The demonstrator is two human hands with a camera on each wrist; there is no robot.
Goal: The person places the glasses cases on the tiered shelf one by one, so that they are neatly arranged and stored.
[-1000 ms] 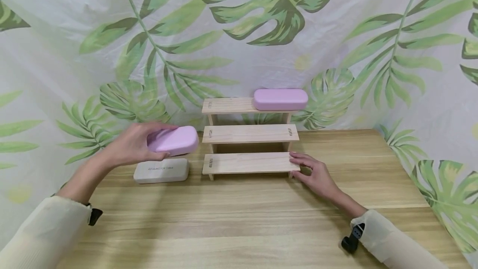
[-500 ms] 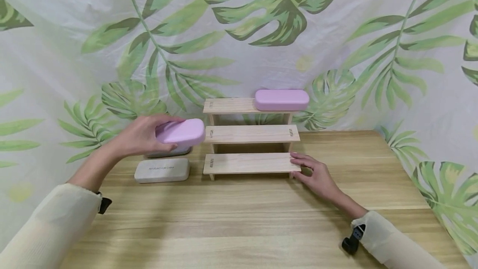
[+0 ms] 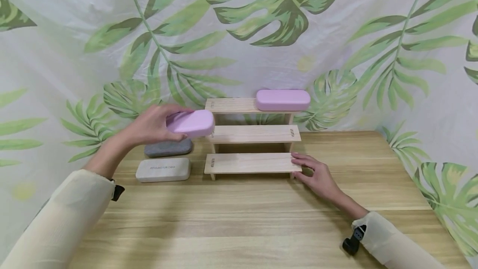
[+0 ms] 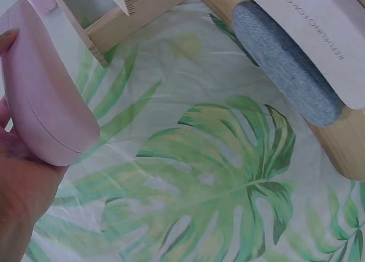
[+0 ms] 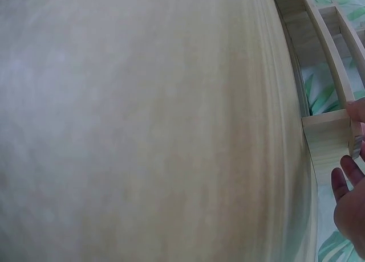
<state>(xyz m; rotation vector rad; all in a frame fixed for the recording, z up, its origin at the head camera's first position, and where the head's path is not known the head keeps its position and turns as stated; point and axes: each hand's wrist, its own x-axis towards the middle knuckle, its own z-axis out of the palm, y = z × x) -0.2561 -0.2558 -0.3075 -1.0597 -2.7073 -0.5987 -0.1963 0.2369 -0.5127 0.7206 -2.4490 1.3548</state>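
The left hand (image 3: 158, 121) grips a pink case (image 3: 192, 123) between thumb and fingers, higher and more rightward than half a second ago (the grey case (image 3: 168, 147) now shows more fully). So it is nearer the left edge of the wooden stand (image 3: 254, 133), yet in the air. The right hand (image 3: 315, 174) touches the lowest board's right edge, as before; whether it pinches, I cannot tell.

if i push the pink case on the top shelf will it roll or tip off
The pink case would probably slide rather than roll: it's long and lies flat. Pushed right, it could tip off, since its end seems to jut past the top shelf. Its smooth surface may be slippery.
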